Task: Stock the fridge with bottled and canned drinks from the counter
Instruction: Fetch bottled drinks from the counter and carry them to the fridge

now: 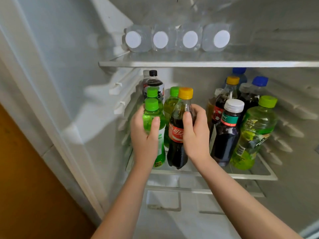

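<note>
Cola bottle [176, 133] and green bottle [151, 113], both gripped, near shelf [241, 176] front edge.

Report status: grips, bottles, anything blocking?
Left grip holds green bottle. Right grip holds cola bottle. Both at lower shelf front. Other bottles crowd behind.

**Legible Markings on the Bottles in the Fridge**

Cola bottle [176, 152], gripped by the right hand [196, 135]: red label with the white Chinese characters 可口; the rest is turned out of sight. Dark bottle with white cap [226, 135]: teal band with white lettering, one character apparently 叶. Green soda bottle [149, 115], gripped by the left hand [145, 137]: small print on the lower label, too blurred to read. Large green bottle [255, 128], far right: a barcode and Chinese lettering, not legible.
</note>
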{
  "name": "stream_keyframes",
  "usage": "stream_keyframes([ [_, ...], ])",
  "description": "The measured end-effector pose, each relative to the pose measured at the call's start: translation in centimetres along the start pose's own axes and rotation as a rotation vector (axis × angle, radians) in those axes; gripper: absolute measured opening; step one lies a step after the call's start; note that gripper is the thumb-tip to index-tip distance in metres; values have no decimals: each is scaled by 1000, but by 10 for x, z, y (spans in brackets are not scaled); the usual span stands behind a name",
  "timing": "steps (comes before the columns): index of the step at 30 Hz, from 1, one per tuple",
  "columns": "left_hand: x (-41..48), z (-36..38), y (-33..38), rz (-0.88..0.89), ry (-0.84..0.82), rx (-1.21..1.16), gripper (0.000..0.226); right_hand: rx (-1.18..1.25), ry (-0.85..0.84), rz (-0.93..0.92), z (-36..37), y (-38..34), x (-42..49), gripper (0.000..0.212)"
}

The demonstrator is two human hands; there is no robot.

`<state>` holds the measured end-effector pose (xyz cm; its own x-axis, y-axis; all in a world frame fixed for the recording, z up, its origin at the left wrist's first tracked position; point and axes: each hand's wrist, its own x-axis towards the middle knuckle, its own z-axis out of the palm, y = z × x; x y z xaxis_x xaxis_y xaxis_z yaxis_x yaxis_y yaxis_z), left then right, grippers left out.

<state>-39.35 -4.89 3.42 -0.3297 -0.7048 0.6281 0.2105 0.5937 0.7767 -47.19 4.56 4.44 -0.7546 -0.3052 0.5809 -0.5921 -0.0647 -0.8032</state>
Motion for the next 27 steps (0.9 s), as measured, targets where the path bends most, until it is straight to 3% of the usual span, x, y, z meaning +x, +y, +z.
stream_keyframes([
  [3,-19,-4,-13,-78,-41,-21,68,-23,-51,8,-6,15,-16,74],
  [7,-37,-8,-33,-332,-119,-169,91,77,-316,137,-14,43,-37,94],
  [10,-38,-8,-40,-334,-216,-257,80,79,-477,140,-14,55,-39,96],
  [13,-34,-7,-46,-333,-235,-245,84,25,-545,204,-8,68,-34,105],
  [20,-18,3,-59,-358,-222,-174,71,64,-559,241,9,84,-11,89],
  [27,-1,12,-70,-336,-186,-183,60,105,-552,255,26,96,7,86],
])
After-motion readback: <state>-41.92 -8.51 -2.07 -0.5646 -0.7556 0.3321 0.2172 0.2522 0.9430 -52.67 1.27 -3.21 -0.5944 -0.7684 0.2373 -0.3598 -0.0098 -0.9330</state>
